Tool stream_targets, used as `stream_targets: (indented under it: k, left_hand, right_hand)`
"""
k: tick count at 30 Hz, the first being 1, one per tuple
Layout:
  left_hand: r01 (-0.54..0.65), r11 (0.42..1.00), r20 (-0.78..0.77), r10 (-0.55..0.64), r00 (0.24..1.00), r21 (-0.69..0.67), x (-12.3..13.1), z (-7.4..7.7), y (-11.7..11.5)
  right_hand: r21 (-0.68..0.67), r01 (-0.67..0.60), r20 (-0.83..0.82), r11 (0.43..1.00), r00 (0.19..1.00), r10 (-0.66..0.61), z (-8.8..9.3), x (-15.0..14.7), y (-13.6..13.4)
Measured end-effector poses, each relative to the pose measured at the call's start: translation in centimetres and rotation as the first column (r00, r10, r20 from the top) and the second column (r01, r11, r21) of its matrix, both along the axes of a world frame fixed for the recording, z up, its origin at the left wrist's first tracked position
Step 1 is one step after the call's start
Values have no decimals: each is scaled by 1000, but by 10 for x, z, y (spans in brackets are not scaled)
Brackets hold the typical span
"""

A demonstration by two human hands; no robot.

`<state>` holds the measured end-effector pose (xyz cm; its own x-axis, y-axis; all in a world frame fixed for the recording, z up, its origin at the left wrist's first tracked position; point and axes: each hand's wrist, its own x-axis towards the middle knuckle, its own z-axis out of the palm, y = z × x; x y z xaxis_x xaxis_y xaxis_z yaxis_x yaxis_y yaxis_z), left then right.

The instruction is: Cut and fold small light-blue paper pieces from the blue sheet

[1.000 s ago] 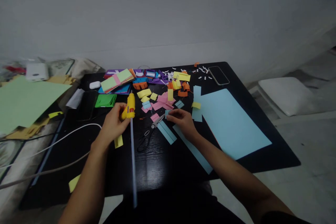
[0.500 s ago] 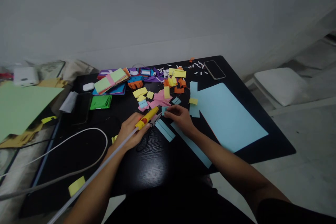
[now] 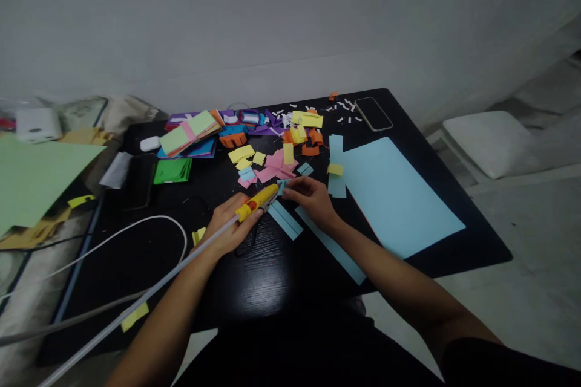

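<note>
My left hand is wrapped round a yellow hot glue gun, a long whitish glue stick running out of its back toward me. The gun's tip points at a small light-blue paper piece. My right hand pinches that piece between thumb and fingertips, close to the tip; whether the two touch I cannot tell. Scissors with dark handles lie partly hidden under the left hand. Just in front of the hands are a creased light-blue paper strip and a longer blue strip.
Pink paper pieces and yellow ones lie beyond my hands. Large light-blue sheets cover the right side, with a phone behind. Paper stacks and a green bundle sit left. A white cable loops at the left.
The glue gun's tip has moved up and right, closer to the small blue piece in my right hand, and now hides the scissors' blades. The view has shifted slightly.
</note>
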<state>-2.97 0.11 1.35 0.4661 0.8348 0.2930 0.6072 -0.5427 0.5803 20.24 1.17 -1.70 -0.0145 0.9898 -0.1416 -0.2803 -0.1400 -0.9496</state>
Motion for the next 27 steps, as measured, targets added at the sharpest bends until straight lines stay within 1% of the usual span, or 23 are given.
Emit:
stream_targets:
  k: [7,12,15,20,27]
  left_hand:
    - [22,1000,24,-23,999,21,2,3,0]
    - [26,999,22,-25,999,-46,1,5,-1]
    - [48,996,25,-46,999,-72,1,5,-1]
    - [84,995,25,-83,996,-46,0,4,-1]
    - [78,997,1,-78,997,-31,0,3,-1]
  right_hand:
    - [-13,-7,-22,1000,1000,7,1,0,1]
    - [-39,21,-46,999,999,-23,1,0,3]
    - [-42,45,-64,998,997,-48,1,1,4]
    - [-39,58,-56,998,997,-60,0,3,4]
    - [-54,67,-84,996,994,-72,1,2,4]
